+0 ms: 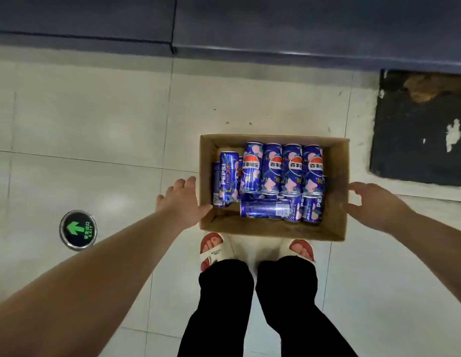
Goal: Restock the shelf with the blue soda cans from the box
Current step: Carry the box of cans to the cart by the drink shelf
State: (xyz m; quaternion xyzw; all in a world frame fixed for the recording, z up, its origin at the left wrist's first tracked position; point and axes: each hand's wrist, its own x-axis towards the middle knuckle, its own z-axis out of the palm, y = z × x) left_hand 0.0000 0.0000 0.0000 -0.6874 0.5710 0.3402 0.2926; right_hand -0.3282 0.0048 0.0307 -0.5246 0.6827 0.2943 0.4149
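Observation:
An open cardboard box sits on the tiled floor just ahead of my feet. Several blue soda cans lie inside it, most side by side on their sides, one crosswise near the front. My left hand is at the box's left wall with fingers spread; its thumb touches the rim near the front corner. My right hand hovers at the right wall, fingers loosely spread, holding nothing. No shelf surface with cans shows in this view.
A dark blue base of a fixture runs along the top. A worn black floor patch lies at the right. A round green exit marker is set in the floor at the left. My sandalled feet stand behind the box.

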